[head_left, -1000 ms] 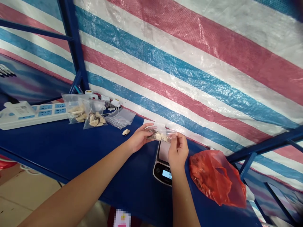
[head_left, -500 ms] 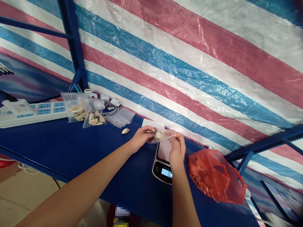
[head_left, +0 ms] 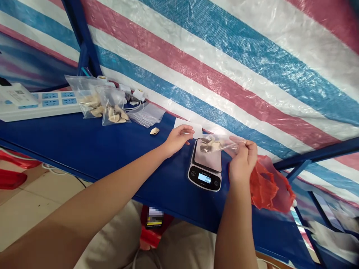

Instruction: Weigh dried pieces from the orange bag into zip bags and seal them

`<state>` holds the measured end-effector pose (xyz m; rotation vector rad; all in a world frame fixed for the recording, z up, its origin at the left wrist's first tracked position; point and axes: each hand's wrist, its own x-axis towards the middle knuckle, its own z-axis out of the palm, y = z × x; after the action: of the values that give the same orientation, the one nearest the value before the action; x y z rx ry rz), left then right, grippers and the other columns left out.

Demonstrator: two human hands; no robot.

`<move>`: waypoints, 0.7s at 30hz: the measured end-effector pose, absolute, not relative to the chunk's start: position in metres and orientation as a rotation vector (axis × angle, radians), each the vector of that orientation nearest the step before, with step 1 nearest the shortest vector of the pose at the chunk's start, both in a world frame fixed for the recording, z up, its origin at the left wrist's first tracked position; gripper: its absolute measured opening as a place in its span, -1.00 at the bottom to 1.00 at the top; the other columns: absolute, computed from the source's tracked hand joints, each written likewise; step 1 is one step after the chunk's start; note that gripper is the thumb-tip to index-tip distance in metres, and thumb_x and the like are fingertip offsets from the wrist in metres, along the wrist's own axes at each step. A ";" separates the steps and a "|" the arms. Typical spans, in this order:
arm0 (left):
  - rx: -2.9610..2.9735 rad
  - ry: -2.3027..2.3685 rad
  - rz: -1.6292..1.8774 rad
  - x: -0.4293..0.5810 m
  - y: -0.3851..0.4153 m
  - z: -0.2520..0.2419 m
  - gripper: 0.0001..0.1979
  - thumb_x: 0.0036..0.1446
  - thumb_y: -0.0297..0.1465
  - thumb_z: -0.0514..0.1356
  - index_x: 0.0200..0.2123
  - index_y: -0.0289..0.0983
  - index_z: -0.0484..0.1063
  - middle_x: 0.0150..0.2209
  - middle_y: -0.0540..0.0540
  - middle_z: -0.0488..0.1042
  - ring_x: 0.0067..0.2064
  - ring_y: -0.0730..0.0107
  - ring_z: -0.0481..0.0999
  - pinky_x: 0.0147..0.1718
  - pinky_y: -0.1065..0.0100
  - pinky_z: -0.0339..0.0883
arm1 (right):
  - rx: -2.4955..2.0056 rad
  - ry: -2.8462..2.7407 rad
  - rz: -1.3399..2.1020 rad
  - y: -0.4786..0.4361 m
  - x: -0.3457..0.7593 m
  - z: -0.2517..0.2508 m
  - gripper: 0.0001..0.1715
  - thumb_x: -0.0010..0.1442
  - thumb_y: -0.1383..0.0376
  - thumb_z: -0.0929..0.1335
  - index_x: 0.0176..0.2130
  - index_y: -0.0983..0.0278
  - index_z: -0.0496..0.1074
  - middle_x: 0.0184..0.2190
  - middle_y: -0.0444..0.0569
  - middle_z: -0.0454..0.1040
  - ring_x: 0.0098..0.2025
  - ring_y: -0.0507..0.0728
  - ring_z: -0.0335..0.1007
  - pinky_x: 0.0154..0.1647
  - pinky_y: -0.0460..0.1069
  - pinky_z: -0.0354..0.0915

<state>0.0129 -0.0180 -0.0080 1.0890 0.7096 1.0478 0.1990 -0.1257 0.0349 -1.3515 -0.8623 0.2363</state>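
Note:
My right hand (head_left: 243, 158) pinches one end of a clear plastic bag (head_left: 224, 142) with pale and dark dried pieces inside. The bag stretches out sideways over the kitchen scale (head_left: 207, 160); whether it touches the plate I cannot tell. The scale's lit display seems to read 0.0. To the left of the bag, my left hand (head_left: 181, 139) is empty, its fingers apart and slightly curled. A single pale dried piece (head_left: 154, 131) lies on the blue table (head_left: 112, 149), left of that hand.
Two filled clear bags (head_left: 114, 108) stand at the back left beside a white power strip (head_left: 56, 101). Flat empty bags (head_left: 148, 114) and a white paper (head_left: 190, 128) lie along the striped sheet (head_left: 196, 74). A red plastic bag (head_left: 270, 186) sits right of the scale.
My left hand has let go of the clear bag. The right hand has carried it rightward, and the scale's plate and display are now more exposed. The view has tilted down.

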 end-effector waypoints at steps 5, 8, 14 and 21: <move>1.206 0.753 1.009 0.013 -0.020 -0.011 -0.86 0.09 -0.44 0.30 -0.23 -0.27 0.53 -0.13 -0.13 0.59 -0.23 0.39 0.56 -0.41 0.42 0.39 | -1.563 -0.648 0.447 -0.149 0.224 0.034 -0.76 0.11 0.13 0.38 -0.28 0.19 0.30 -0.32 -0.11 0.57 -0.37 0.15 0.58 -0.23 0.14 0.55; 1.216 0.773 0.986 0.013 -0.023 -0.010 -0.88 0.08 -0.46 0.28 -0.25 -0.27 0.52 -0.17 -0.12 0.59 -0.27 0.41 0.55 -0.41 0.41 0.37 | -1.455 -0.587 0.415 -0.156 0.221 0.031 -0.72 0.13 0.12 0.37 -0.22 0.16 0.26 -0.30 -0.08 0.62 -0.37 0.17 0.61 -0.26 0.14 0.56; 1.196 0.852 0.985 0.012 -0.023 -0.007 -0.89 0.04 -0.43 0.28 -0.30 -0.27 0.50 -0.22 -0.11 0.57 -0.29 0.40 0.54 -0.43 0.41 0.34 | -1.486 -0.558 0.422 -0.172 0.216 0.017 -0.69 0.05 0.12 0.43 -0.25 0.27 0.45 -0.32 0.00 0.64 -0.23 0.20 0.64 -0.15 0.09 0.55; 1.274 0.880 1.059 0.013 -0.012 -0.018 -0.83 0.06 -0.32 0.26 -0.26 -0.24 0.48 -0.21 -0.11 0.58 -0.24 0.33 0.56 -0.39 0.37 0.35 | -1.563 -0.530 0.096 -0.224 0.221 -0.024 -0.69 0.12 0.04 0.38 -0.38 0.23 0.41 -0.51 -0.16 0.47 -0.51 0.02 0.35 -0.50 -0.09 0.32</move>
<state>0.0128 -0.0122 -0.0183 1.2743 0.8797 1.0592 0.2214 -0.2242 -0.0236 -1.5635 -0.5305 0.0963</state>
